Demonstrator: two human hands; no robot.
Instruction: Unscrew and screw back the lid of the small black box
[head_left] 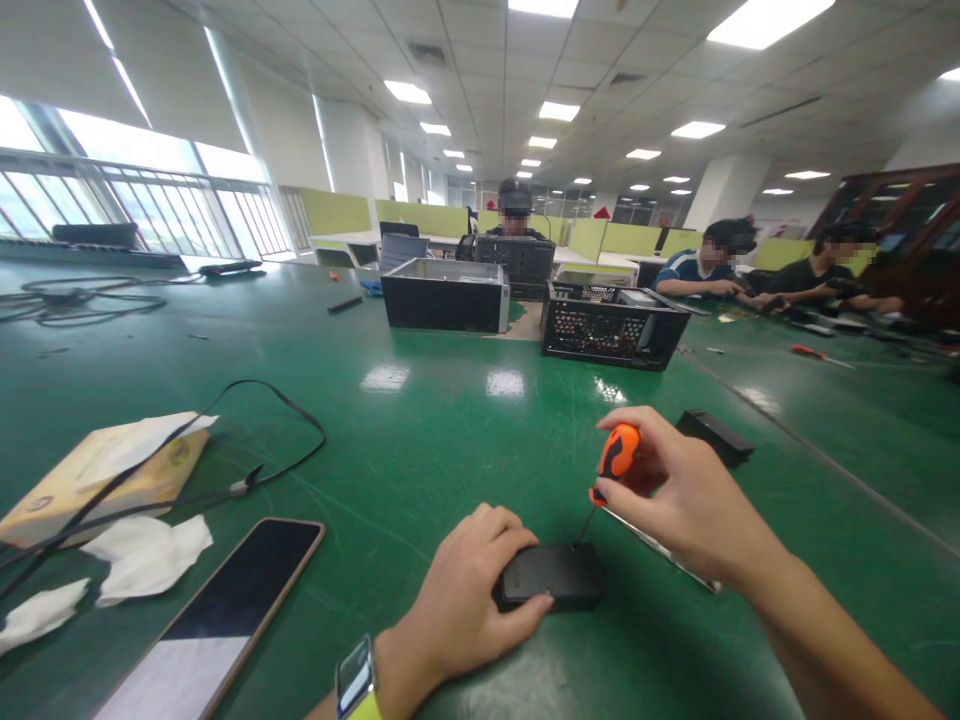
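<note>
A small black rectangular box [559,578] lies flat on the green table. My left hand [480,590] grips it from the left, fingers over the far edge and thumb along the near edge. In my right hand [664,490] is a screwdriver [619,452] with an orange and black handle, held slightly tilted. Its thin shaft runs down to the far right part of the box's top, where the tip appears to touch. Whether a screw sits under the tip is too small to tell. A thin metallic strip [664,552] lies on the table below my right hand.
Behind my right hand lies another black block [714,437]. On the left are a phone [225,600], crumpled tissues [150,555], a tissue box [112,475] and a looping cable [300,450]. Metal computer cases [446,300] stand farther back. Several people sit across the table.
</note>
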